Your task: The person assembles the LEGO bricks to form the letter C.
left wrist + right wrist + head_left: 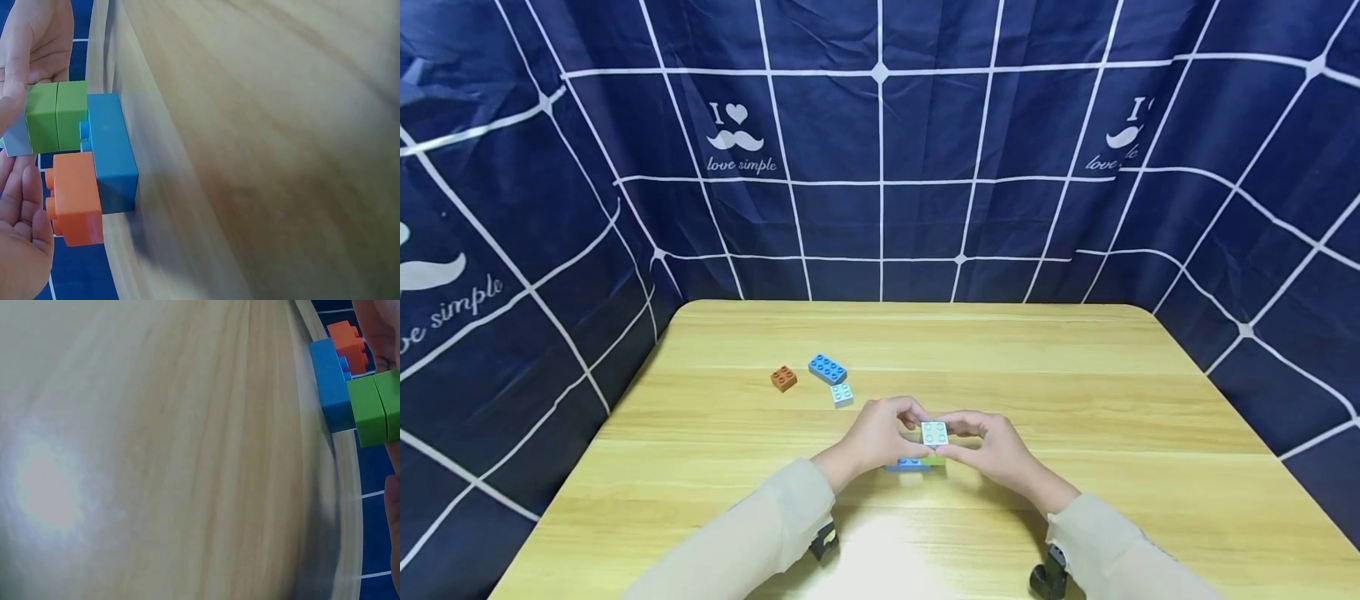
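Observation:
A light blue brick (935, 433) tops a stack of two green bricks (42, 119). That stack stands on one end of a longer blue brick (112, 150), and an orange brick (78, 200) sits on its other end. My left hand (880, 433) holds the light blue brick from the left, thumb at the near side. From the right, my right hand (988, 446) pinches the same brick between thumb and fingers. In the head view my left hand hides the orange brick. The light blue brick is out of sight in the right wrist view.
Farther back on the wooden table (1075, 375), to the left, lie a brown-orange brick (784, 378), a blue brick (827, 368) and a pale blue brick (842, 394). The last two are close together. Dark blue gridded cloth (880, 217) surrounds the table's back and sides.

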Motion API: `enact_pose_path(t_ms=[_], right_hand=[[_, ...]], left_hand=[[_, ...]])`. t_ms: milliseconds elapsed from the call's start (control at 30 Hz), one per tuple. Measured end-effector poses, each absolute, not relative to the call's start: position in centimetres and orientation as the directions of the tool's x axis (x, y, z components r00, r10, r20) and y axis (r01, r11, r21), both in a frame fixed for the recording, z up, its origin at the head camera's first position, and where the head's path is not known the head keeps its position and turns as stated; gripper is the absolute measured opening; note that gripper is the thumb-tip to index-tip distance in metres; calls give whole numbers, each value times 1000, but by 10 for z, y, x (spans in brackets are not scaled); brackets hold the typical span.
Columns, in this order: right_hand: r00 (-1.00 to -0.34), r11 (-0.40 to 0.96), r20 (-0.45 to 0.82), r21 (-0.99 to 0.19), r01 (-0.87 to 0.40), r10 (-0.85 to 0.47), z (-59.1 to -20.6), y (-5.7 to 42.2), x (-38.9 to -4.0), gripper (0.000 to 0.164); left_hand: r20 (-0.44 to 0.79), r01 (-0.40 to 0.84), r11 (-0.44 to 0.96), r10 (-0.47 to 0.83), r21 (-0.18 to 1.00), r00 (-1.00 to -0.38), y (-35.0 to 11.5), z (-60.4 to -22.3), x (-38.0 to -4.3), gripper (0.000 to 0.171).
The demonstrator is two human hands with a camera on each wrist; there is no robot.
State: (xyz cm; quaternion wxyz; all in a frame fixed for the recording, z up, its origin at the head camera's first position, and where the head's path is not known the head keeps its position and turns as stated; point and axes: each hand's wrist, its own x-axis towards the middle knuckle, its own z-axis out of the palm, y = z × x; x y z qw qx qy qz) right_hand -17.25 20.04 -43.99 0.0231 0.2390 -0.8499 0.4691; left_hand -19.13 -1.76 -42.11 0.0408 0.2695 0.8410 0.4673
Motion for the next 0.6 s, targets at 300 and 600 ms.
enact_pose_path(t_ms=[300, 600], right_hand=[[-896, 490, 235, -771, -408, -376, -436, 200, -171, 39], [-904, 494, 224, -776, -392, -365, -437, 201, -171, 39]], left_hand=[[206, 416, 356, 498, 837, -842, -47, -427, -201, 57], [239, 349, 393, 302, 851, -923, -106, -430, -221, 53]])
